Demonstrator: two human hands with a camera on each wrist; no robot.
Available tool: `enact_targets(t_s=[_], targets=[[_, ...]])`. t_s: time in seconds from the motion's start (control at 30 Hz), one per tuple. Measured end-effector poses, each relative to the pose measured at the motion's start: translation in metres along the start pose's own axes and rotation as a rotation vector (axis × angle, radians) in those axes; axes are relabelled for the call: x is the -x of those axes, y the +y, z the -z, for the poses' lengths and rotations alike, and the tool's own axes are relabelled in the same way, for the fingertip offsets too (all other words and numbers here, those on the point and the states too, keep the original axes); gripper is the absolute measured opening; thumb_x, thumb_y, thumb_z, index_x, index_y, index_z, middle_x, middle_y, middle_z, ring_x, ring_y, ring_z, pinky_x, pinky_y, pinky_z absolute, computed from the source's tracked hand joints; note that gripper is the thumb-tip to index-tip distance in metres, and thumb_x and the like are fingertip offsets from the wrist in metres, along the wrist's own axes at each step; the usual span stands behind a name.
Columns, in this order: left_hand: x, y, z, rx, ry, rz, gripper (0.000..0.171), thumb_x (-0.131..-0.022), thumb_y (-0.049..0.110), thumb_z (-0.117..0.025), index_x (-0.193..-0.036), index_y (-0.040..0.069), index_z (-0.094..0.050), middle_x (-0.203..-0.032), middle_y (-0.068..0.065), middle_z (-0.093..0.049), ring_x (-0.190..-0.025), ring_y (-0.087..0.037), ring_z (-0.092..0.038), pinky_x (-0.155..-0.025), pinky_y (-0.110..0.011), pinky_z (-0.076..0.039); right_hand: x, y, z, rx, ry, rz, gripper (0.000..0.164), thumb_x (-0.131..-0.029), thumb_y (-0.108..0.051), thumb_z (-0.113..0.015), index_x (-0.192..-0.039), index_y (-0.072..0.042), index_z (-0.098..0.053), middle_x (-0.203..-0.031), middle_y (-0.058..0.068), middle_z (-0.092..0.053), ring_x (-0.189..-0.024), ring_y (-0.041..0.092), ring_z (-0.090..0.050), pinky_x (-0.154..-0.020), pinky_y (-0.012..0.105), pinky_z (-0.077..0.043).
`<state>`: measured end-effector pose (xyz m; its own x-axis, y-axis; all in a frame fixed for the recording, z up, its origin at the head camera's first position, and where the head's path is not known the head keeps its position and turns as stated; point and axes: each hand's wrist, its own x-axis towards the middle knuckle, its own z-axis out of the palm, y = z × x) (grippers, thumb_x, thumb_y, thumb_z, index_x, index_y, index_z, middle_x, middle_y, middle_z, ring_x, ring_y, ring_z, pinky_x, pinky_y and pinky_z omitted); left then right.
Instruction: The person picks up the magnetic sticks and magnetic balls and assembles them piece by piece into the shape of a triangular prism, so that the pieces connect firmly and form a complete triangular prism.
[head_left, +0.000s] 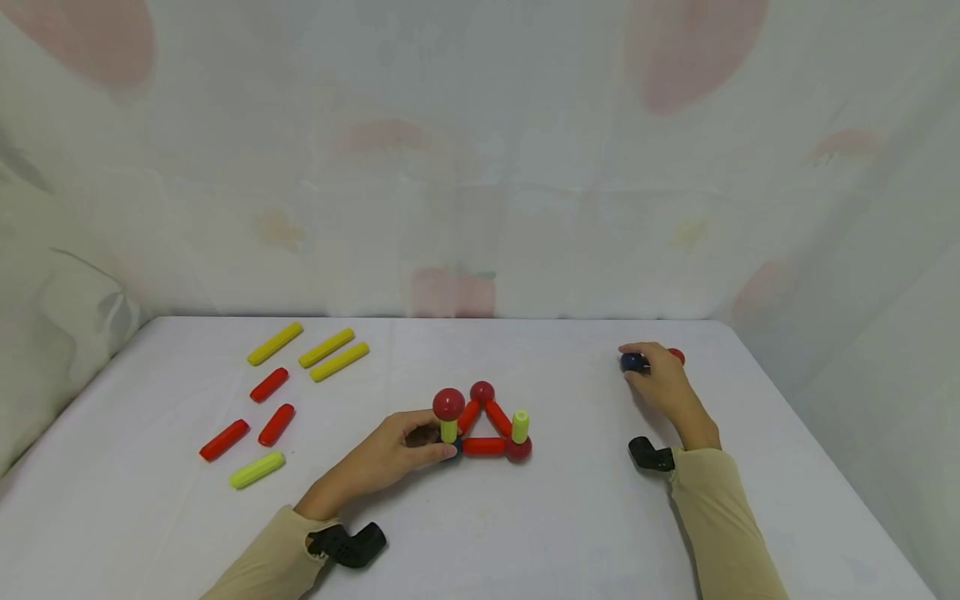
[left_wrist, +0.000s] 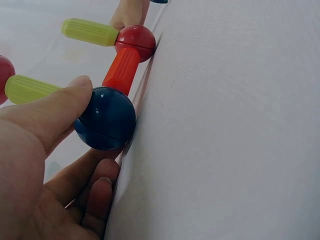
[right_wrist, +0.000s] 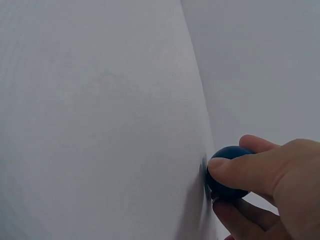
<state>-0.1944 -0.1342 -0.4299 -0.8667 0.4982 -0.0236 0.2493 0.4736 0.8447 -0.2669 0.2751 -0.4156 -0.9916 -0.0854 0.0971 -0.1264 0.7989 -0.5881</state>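
Note:
A triangle of red rods (head_left: 484, 447) with balls at its corners lies on the table. My left hand (head_left: 390, 454) grips the dark blue ball (left_wrist: 106, 119) at its left corner, thumb on one side and fingers beneath in the left wrist view. From that ball a yellow-green rod (head_left: 448, 431) stands upright, topped by a red ball (head_left: 449, 403). Another short yellow-green rod (head_left: 521, 426) rises from the right corner's red ball (head_left: 519, 449). At the far right, my right hand (head_left: 664, 385) pinches a separate dark blue ball (head_left: 632, 362) between thumb and fingers.
A red ball (head_left: 677, 355) shows partly behind the right hand. On the left lie several yellow rods (head_left: 326, 347), several red rods (head_left: 224, 440) and one yellow-green rod (head_left: 257, 470). A white cloth covers the table (head_left: 570, 517); a patterned curtain (head_left: 555, 208) hangs behind its back edge.

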Motion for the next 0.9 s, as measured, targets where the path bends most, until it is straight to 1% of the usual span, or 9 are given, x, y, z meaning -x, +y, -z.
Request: enact_targets(t_s=[0.17, 0.3, 0.47, 0.67, 0.77, 0.9], targets=[[0.000, -0.001, -0.001, -0.001, 0.001, -0.016, 0.018, -0.091, 0.033, -0.071, -0.100, 0.018, -0.066, -0.089, 0.001, -0.057, -0.087, -0.017, -0.053, -0.071, -0.022, -0.044, 0.000, -0.001, -0.001, -0.017, 0.020, 0.012, 0.043, -0.092, 0.000, -0.062, -0.134, 0.004, -0.054, -0.141, 0.031, -0.047, -0.124, 0.048, -0.054, -0.104, 0.056, -0.045], [0.000, -0.001, -0.001, 0.001, 0.006, -0.037, 0.017, -0.091, 0.032, -0.071, -0.098, 0.018, -0.066, -0.088, 0.001, -0.057, -0.085, -0.015, -0.053, -0.071, -0.021, -0.043, 0.000, -0.004, -0.001, -0.035, 0.033, 0.022, 0.043, -0.092, -0.002, -0.064, -0.134, 0.003, -0.054, -0.139, 0.031, -0.049, -0.118, 0.047, -0.058, -0.101, 0.055, -0.047], [0.000, -0.002, -0.002, 0.003, 0.006, -0.061, 0.018, -0.091, 0.032, -0.071, -0.098, 0.016, -0.066, -0.087, 0.000, -0.055, -0.084, -0.014, -0.052, -0.070, -0.021, -0.042, 0.001, -0.011, 0.000, -0.062, 0.031, 0.017, 0.046, -0.092, -0.005, -0.065, -0.136, 0.002, -0.053, -0.138, 0.030, -0.050, -0.117, 0.046, -0.059, -0.100, 0.055, -0.048], [0.000, -0.003, -0.002, 0.005, 0.011, -0.037, 0.016, -0.091, 0.032, -0.072, -0.098, 0.020, -0.066, -0.087, 0.003, -0.056, -0.084, -0.014, -0.052, -0.070, -0.021, -0.043, 0.003, -0.021, 0.002, -0.117, -0.004, 0.000, 0.045, -0.091, -0.009, -0.069, -0.134, -0.001, -0.057, -0.138, 0.026, -0.051, -0.119, 0.043, -0.060, -0.097, 0.052, -0.052], [0.000, -0.002, -0.001, 0.012, 0.010, -0.039, 0.015, -0.091, 0.032, -0.072, -0.099, 0.021, -0.066, -0.087, 0.003, -0.057, -0.084, -0.014, -0.053, -0.070, -0.021, -0.043, 0.004, -0.025, 0.003, -0.144, -0.021, 0.010, 0.044, -0.090, -0.010, -0.071, -0.131, -0.002, -0.059, -0.135, 0.025, -0.055, -0.118, 0.042, -0.062, -0.094, 0.049, -0.054], [0.000, -0.001, -0.001, 0.019, 0.009, -0.040, 0.014, -0.091, 0.031, -0.072, -0.099, 0.022, -0.066, -0.087, 0.004, -0.057, -0.084, -0.013, -0.053, -0.071, -0.021, -0.044, 0.003, -0.031, 0.004, -0.142, -0.033, 0.031, 0.043, -0.089, -0.015, -0.074, -0.128, -0.003, -0.061, -0.128, 0.024, -0.063, -0.115, 0.040, -0.065, -0.092, 0.049, -0.055]])
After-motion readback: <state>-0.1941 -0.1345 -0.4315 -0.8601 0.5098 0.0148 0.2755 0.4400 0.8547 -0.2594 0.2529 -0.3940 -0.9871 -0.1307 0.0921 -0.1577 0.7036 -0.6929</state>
